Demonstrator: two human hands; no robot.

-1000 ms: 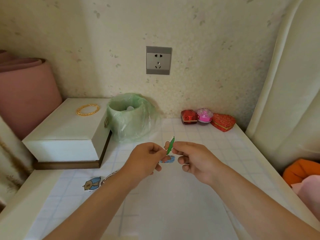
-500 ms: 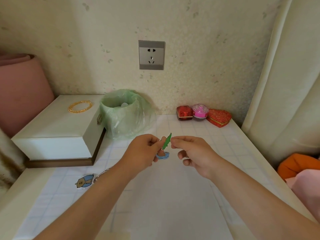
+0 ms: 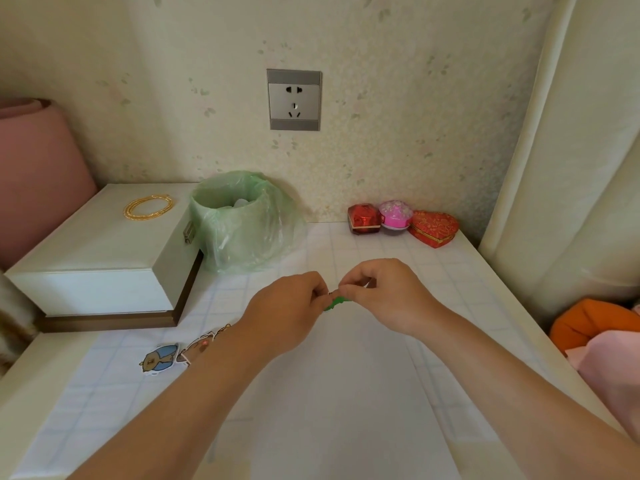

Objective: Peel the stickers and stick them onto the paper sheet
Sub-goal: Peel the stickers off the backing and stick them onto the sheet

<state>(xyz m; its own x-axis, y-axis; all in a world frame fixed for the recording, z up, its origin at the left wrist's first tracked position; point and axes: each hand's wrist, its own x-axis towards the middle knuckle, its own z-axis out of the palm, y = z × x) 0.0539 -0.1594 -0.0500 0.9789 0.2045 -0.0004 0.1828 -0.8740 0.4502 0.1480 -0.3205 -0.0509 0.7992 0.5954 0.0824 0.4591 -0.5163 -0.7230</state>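
A small green sticker (image 3: pixel 333 303) is pinched between my left hand (image 3: pixel 287 306) and my right hand (image 3: pixel 384 292), held just above the white paper sheet (image 3: pixel 332 403) in the middle of the table. Most of the sticker is hidden by my fingertips. Two loose stickers lie on the left of the table: a blue and brown animal sticker (image 3: pixel 157 358) and a second sticker (image 3: pixel 202 342) partly under my left forearm.
A white box (image 3: pixel 100 258) with a gold bangle (image 3: pixel 148 206) sits at the left. A bin lined with a green bag (image 3: pixel 242 220) stands behind my hands. Three small gift boxes (image 3: pixel 401 221) line the back wall. A curtain hangs at the right.
Both hands have come closer together and the green sticker, upright before, now lies lower and flatter between the fingertips. The blue sticker seen below my hands is now hidden.
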